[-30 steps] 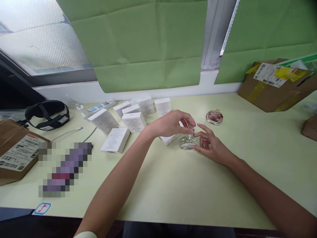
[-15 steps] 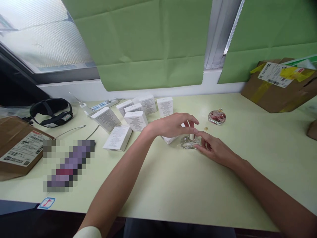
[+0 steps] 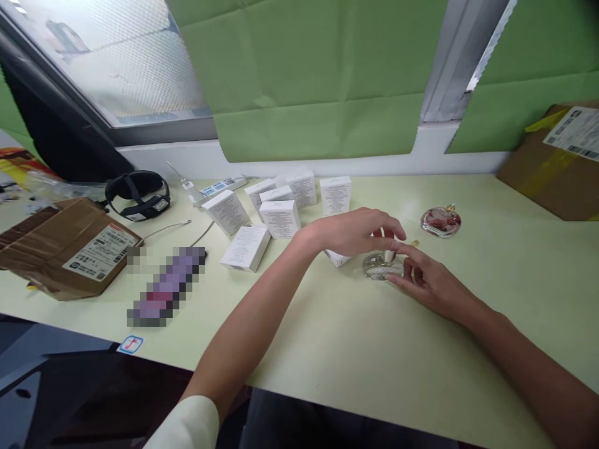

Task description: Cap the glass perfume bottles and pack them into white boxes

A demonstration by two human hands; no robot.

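A clear glass perfume bottle with a shiny metallic neck sits low on the table between my hands. My left hand reaches over it from the left, its thumb and fingers closed around the neck. From the right, my right hand grips the bottle, with the thumb low on the glass and the index finger up by the neck. Fingers hide part of the neck and top. Behind my right hand lies a small gold piece. A white box is partly hidden under my left hand.
Several white printed boxes stand and lie to the left. A round bottle with a red-and-white pattern is at the back right. Cardboard boxes flank the table, with a black headset and a pixelated purple item on the left.
The camera view has swung left, so everything appears further right. Both hands keep nearly the same grip on the perfume bottle.
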